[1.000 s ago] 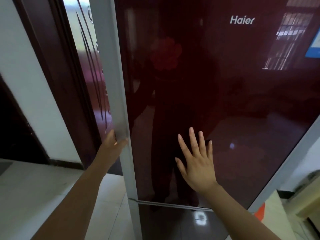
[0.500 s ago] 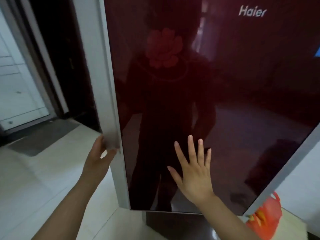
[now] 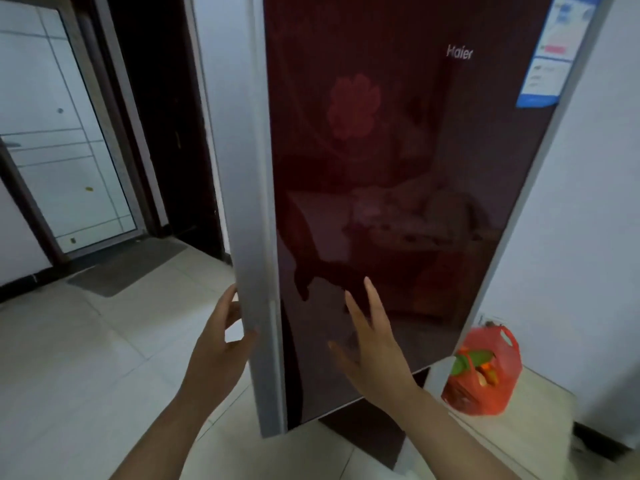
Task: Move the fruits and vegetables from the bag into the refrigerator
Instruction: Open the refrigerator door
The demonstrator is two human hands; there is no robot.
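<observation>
Dark red glass fronts the refrigerator door [image 3: 398, 202], which stands swung out with its silver side edge toward me. My left grip [image 3: 225, 341] is clamped on that edge low down, thumb on the front strip and fingers wrapped round behind. My right grip [image 3: 374, 348] is spread apart, fingers straight and held flat toward the lower glass; blur keeps me from telling whether the palm actually touches. The red plastic bag [image 3: 485, 379] sits beyond the door's lower right corner, on a pale table [image 3: 547, 420] near its far edge, close to the white wall. Its mouth is open, with a green vegetable [image 3: 467, 362] and some orange pieces [image 3: 486, 370] showing inside. A blue-and-white label [image 3: 550, 53] is stuck at the door's upper right. A grey mat [image 3: 128, 265] lies on the tiled floor [image 3: 69, 358] to the left.
</observation>
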